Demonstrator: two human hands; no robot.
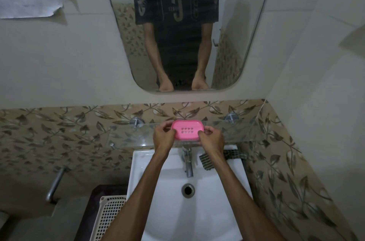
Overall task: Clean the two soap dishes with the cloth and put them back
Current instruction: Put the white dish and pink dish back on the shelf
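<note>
Hands meet at the pink soap dish [187, 129], which sits at the glass shelf [243, 130] above the white sink [233, 179]. The left hand [163, 138] pinches the dish's left end and the right hand [212, 139] pinches its right end, fingers [201, 133] curled around the rim on both sides. Whether the dish rests fully on the glass or is held just above it, I cannot tell. Only one dish is visible; the second is out of sight. The checked cloth [207, 161] lies on the sink's rim right of the tap [188, 163], well apart from both hands.

Risk lies mostly in the shelf's front edge: the dish is close to it, so a careless release could tip it into the basin. Wet plastic is likely slippery, and a light pinch at the ends may let it twist free. Pressing down hard on the glass could strain its two metal brackets [232, 117].
</note>
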